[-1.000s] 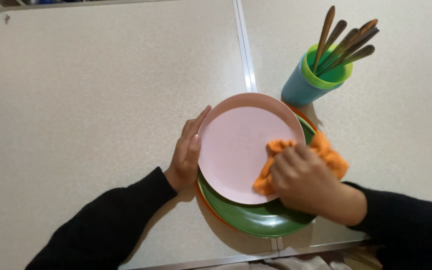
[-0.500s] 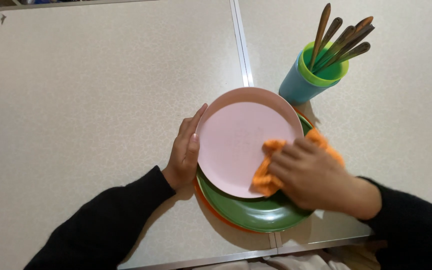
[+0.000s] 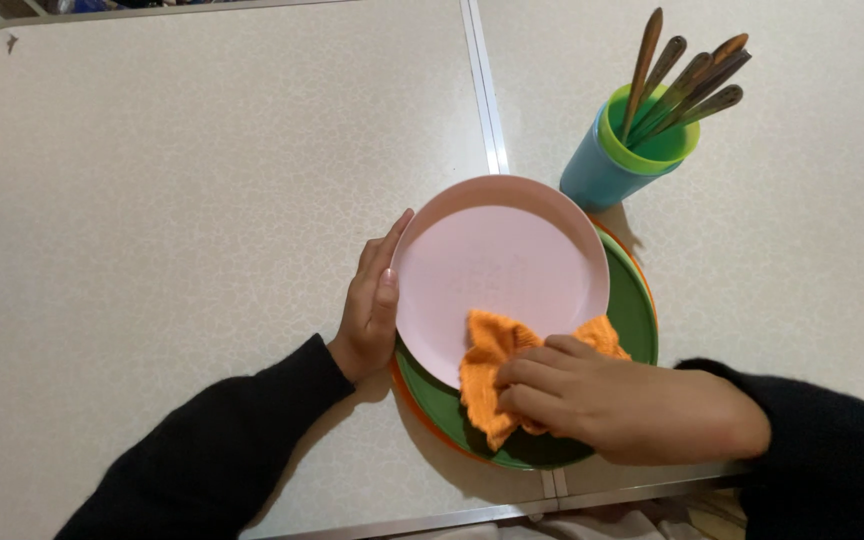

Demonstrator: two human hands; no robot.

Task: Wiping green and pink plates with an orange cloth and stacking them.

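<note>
Pink plate (image 3: 497,265) on top of a stack: green plate (image 3: 637,310) under it, orange plate (image 3: 642,275) showing only as a thin rim at the bottom. Stack near the front edge of the pale speckled tabletop (image 3: 202,170), just right of the metal seam (image 3: 479,85).

Left hand (image 3: 374,300) laid flat along the pink plate's left rim, fingers extended, thumb side touching the edge; open brace rather than a grasp, likely to stop the plate from sliding or spinning under pressure. Black sleeve (image 3: 212,450) across the tabletop.

Right hand (image 3: 592,405) pressing down on an orange cloth (image 3: 492,365), fingers curled over it and pinning it against the near part of the pink plate and the green rim below. Cloth bunched, spread out on both sides of the fingers, lying partly on pink, partly on green. Grip reads as a press-and-drag hold, good for wiping.

Blue cup (image 3: 592,175) with a green cup (image 3: 652,140) nested inside, just beyond the stack to the right, not touching as far as can be told. Wooden-handled utensils (image 3: 677,80) upright in it, leaning right, kept clear of the hands.
</note>
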